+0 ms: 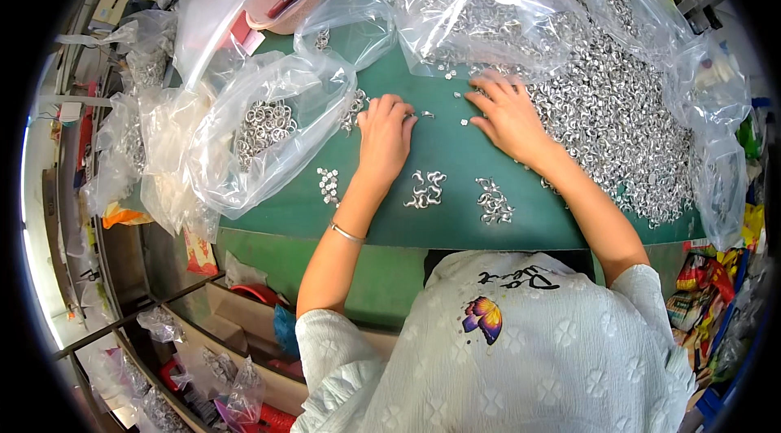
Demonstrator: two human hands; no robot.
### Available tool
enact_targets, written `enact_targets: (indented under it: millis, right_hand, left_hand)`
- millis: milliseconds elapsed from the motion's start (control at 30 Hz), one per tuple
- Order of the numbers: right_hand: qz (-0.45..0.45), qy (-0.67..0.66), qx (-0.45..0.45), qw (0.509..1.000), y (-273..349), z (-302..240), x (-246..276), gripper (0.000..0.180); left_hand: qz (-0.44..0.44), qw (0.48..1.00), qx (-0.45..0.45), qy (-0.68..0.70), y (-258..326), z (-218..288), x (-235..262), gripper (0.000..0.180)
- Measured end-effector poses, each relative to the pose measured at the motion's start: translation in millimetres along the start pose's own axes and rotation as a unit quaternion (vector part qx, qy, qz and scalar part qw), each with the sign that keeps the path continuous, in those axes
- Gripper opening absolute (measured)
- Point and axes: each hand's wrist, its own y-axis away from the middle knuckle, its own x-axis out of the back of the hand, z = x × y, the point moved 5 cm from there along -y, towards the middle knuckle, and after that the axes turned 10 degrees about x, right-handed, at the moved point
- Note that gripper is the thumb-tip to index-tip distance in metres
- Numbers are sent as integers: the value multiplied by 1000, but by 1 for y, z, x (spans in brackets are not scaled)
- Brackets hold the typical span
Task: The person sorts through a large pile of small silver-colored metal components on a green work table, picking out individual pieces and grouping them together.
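Observation:
My left hand (386, 134) rests on the green tabletop, its fingers bent slightly apart and holding nothing that I can see. Beside its fingertips lies a small heap of silvery metal pieces (353, 112), and near its thumb a loose metal piece (428, 115). My right hand (511, 117) is spread at the edge of a large heap of curved metal pieces (610, 107), its fingertips slightly blurred. Small flower-shaped metal pieces (464, 122) lie by its thumb. Closer to me are a cluster of flower-shaped pieces (328, 186), a cluster of curved pieces (425, 189) and another cluster (495, 201).
A clear plastic bag (277, 177) of metal rings (264, 128) lies open at left. Another clear bag (480, 6) covers part of the heap. A pink basket (286, 6) stands far left. Open drawers (220, 315) with bagged parts sit below the table (374, 217).

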Motion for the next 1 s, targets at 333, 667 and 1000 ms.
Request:
enact_targets:
  millis: [333,667,1000]
  right_hand:
    - [-79,-53,26,995,20,0,12,34]
    - [-54,52,-14,997,41,-5,17,50]
    - [118,51,-108,986,73,46,56,21]
  left_hand:
    - [-156,975,-74,140,52,89,-28,10]
    - [41,999,-1,15,-3,35,-4,18]
    - [43,995,-10,-85,-2,10,4,23]
